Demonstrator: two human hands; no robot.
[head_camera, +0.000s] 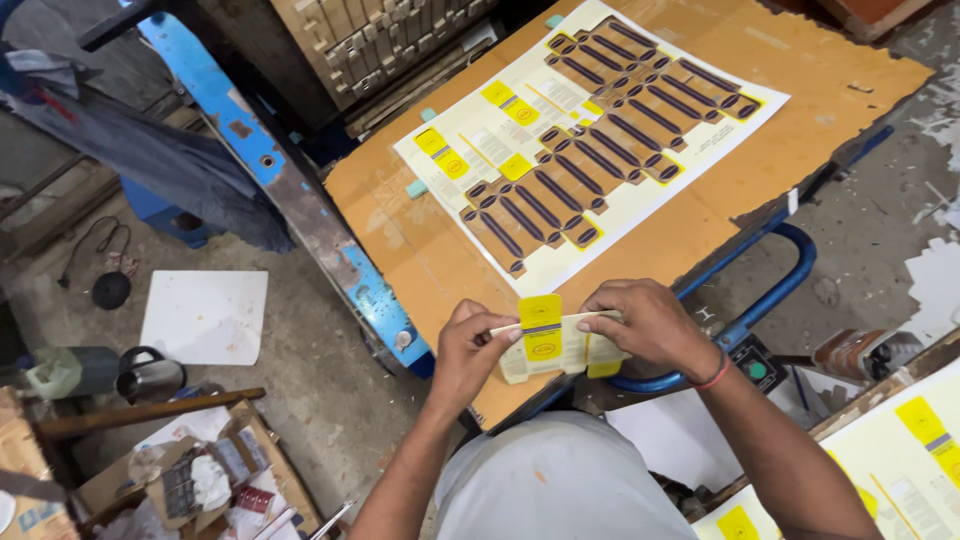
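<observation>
1. Left hand (468, 350): closed in a pinch on the left end of a die-cut carton blank (556, 345), thumb on top, fingers curled beneath.
2. Right hand (645, 322): closed on the right end of the same blank, fingers bent over its upper edge; a red band sits on the wrist.
3. Die-cut carton blank: cream card with yellow panels, held flat between both hands above the near edge of the work table (790, 110), in front of the person's grey shirt.
4. Work table: brown board top with worn, chipped edges, carried on a blue tubular frame (790, 262).
5. Printed sheet (585, 140): large, cream, lying flat on the table well beyond the hands; bears rows of dark brown and yellow carton layouts, uncut.
6. Second printed sheet (900, 450): same cream and yellow print, at the near right corner, partly out of view.
7. Blue metal beam (262, 160): runs along the table's left side, paint worn.
8. Floor, left: white sheet of paper (205, 315), steel jug (150, 375), and a cardboard box of scrap (200, 480) nearer the person.
</observation>
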